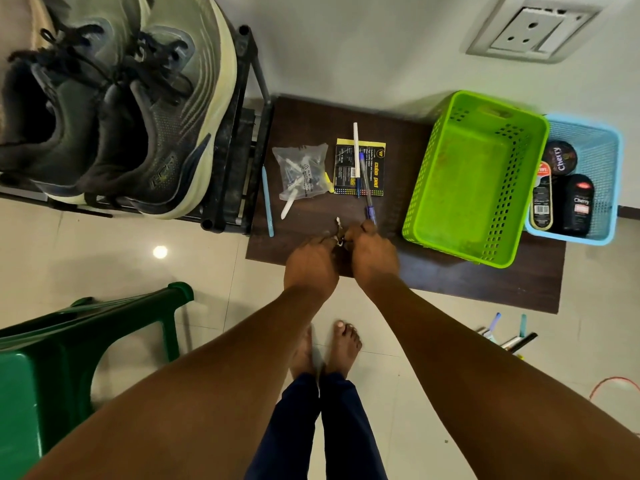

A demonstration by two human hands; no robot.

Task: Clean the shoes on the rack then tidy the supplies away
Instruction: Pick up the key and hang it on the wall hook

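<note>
Two dark grey-green sneakers (114, 109) with pale soles sit on the black shoe rack (242, 140) at the upper left. My left hand (310, 268) and my right hand (372, 258) are close together low over the dark brown board (467, 282), fingers pinched on a small white item (338, 223) between them. My right hand also touches the lower end of a blue pen (366, 188). What exactly the fingers grip is too small to tell. An empty green basket (426, 202) stands to the right.
On the board lie a clear bag of small parts (304, 171), a black and yellow packet (375, 157), a white pen (356, 147) and a light blue pen (267, 202). A blue basket (609, 188) holds shoe polish containers. A green plastic chair (69, 348) stands lower left; more pens (509, 336) lie on the floor.
</note>
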